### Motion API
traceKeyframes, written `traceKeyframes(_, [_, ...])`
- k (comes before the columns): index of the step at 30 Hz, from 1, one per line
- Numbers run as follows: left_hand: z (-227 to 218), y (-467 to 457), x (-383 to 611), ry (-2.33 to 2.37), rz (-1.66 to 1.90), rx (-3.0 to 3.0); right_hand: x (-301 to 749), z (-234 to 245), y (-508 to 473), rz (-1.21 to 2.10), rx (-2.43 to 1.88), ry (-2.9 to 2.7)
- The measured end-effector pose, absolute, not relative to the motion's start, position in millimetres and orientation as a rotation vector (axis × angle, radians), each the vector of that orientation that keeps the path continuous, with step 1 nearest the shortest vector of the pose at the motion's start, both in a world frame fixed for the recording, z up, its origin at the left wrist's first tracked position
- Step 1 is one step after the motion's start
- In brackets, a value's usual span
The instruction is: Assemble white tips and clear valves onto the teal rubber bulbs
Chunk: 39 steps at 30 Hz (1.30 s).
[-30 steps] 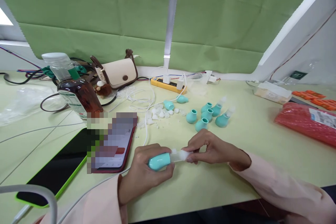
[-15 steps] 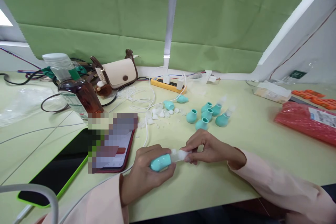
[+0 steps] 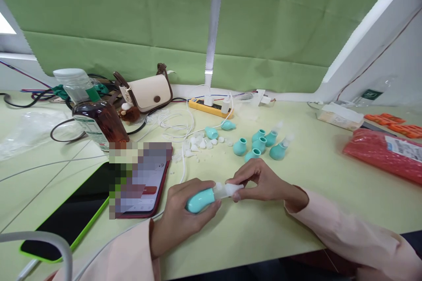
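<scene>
My left hand [image 3: 180, 219] is closed round a teal rubber bulb [image 3: 199, 199], low over the near middle of the pale green table [image 3: 296, 210]. A clear plastic tip [image 3: 227, 190] sticks out of the bulb to the right. My right hand [image 3: 260, 182] pinches that tip between thumb and fingers. Just beyond my hands lie several more teal bulbs [image 3: 259, 144], two of them with clear tips fitted, and a scatter of small white plastic pieces [image 3: 201, 142].
A phone in a red case [image 3: 145, 184] and a green-edged tablet [image 3: 66, 219] lie at the left. Behind them stand a brown bottle [image 3: 94, 116], a cream handbag [image 3: 145, 90], a yellow power strip [image 3: 211, 107] with white cables. A red packet [image 3: 382, 153] lies at the right.
Both hands have barely shifted. My right hand's fingers have worked a little along the clear tip, and the bulb has tilted slightly upward at its tip end.
</scene>
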<state>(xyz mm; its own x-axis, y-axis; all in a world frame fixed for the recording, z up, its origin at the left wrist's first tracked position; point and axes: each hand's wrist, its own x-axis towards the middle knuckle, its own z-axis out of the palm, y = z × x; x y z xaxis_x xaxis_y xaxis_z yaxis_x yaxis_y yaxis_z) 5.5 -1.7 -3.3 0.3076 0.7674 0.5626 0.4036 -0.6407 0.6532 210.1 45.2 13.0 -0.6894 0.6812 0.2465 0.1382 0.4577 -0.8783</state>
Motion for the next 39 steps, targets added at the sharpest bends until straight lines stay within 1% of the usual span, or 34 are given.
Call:
traceKeyframes(2, [-4,-2,6,1.022,1.311,2.203,210,14,44,1.196,-0.663,-2.119])
traceKeyframes(8, [-10,-3,4,0.950,1.344,2.241,208,13,43,1.313,-0.623,-2.103])
traceKeyframes(14, [-6,-1,5,0.940,1.349,2.305,206,9,43,1.271,-0.643,-2.072])
traceKeyframes(19, [0,-2,5,1.000,1.386,2.311,199,15,33,1.133,-0.794,-1.997])
traceKeyframes(21, [0,-3,3,0.989,1.334,2.327,198,29,28,1.044,-0.881,-2.012])
traceKeyframes(23, [-2,-4,1,0.985,1.259,2.328,204,52,28,0.867,-0.956,-2.008])
traceKeyframes(26, [-6,-3,-2,0.997,1.192,2.295,222,96,48,0.427,-1.095,-1.943])
traceKeyframes(28, [-7,-2,-1,0.993,1.181,2.288,235,119,74,0.134,-1.260,-1.977])
traceKeyframes(31, [-7,1,1,0.980,1.157,2.333,247,132,121,-0.172,-1.648,-2.181])
traceKeyframes(33, [-7,1,2,0.988,1.133,2.370,249,127,146,-0.237,-1.929,-2.358])
traceKeyframes(39, [-5,1,3,1.005,1.131,2.426,247,101,171,-0.067,-2.070,-2.539])
